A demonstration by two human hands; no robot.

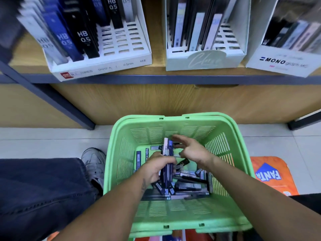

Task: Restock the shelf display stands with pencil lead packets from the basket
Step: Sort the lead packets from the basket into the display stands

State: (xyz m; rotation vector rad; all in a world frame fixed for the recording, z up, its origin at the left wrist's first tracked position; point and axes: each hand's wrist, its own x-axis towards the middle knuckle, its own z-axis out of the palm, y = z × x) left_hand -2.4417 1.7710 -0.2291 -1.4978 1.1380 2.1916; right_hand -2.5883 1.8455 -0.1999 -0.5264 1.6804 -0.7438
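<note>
The basket point(175, 214) is light green with slotted, ribbed walls. The packets point(188, 186) lying in it are mostly black, grey and dark blue, and the bundle point(167, 164) held above them is dark blue with 1 pale pink piece. The left display stand point(104, 66) is white, carrying white, blue and black packets lettered in white. The middle stand point(205, 60) is pale mint. The shelf point(156, 72) is tan wood edged in grey-blue. The floor mat point(272, 173) is orange with a blue mark.

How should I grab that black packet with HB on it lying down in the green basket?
Pinch the black HB packet by its two long edges, coming straight down from above. It lies flat on the pile in the green basket, long and thin, so its narrow width probably fits between the fingers. The basket's walls block a sideways reach.
</note>
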